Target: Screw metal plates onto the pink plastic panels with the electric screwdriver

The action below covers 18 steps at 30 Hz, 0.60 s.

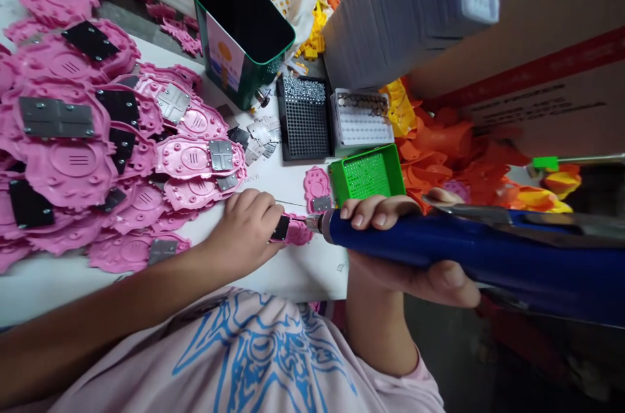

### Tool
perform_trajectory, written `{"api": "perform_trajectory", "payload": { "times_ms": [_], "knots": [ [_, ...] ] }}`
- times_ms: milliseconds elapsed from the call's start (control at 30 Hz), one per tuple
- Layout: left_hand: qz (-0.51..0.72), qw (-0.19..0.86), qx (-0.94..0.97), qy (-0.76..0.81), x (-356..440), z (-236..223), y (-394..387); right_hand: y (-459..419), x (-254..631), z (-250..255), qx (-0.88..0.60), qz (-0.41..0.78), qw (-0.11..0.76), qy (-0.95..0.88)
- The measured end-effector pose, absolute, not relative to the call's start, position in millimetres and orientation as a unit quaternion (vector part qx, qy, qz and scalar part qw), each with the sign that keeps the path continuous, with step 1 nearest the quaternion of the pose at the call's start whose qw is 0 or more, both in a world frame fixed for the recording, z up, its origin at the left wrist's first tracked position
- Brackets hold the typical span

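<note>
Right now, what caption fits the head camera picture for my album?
Left hand on a small pink piece, right hand gripping a blue tool near a green tray.

A person wears a loose, pale pink fabric T-shirt (146, 367), softly creased, filling the near edge. Across its front spreads a bright blue line print (263, 348) of curling, pointed, flame-like outlines. At near right, a short pink sleeve (424, 377) ends on the upper arm. The left hand (247, 230) and right hand (405, 270) are bare.

Dim lower right, stretched soft edges.
</note>
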State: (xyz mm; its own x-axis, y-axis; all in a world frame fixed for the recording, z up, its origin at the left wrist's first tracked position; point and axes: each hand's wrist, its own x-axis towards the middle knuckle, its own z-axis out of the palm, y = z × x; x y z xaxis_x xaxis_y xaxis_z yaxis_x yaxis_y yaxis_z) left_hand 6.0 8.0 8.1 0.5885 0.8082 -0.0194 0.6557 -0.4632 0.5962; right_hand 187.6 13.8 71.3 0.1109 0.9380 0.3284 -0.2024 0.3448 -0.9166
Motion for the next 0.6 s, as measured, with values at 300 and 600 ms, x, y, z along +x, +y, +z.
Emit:
{"api": "perform_trajectory", "payload": {
  "times_ms": [300, 600],
  "knots": [
    [0.135, 0.274, 0.849, 0.431, 6, 9, 8, 13, 185, 66, -0.357, 0.438, 0.645, -0.515],
    [0.120, 0.292, 0.838, 0.444, 8, 10, 7, -1, 177, 75, -0.413, 0.464, 0.618, -0.482]
  ]
}}
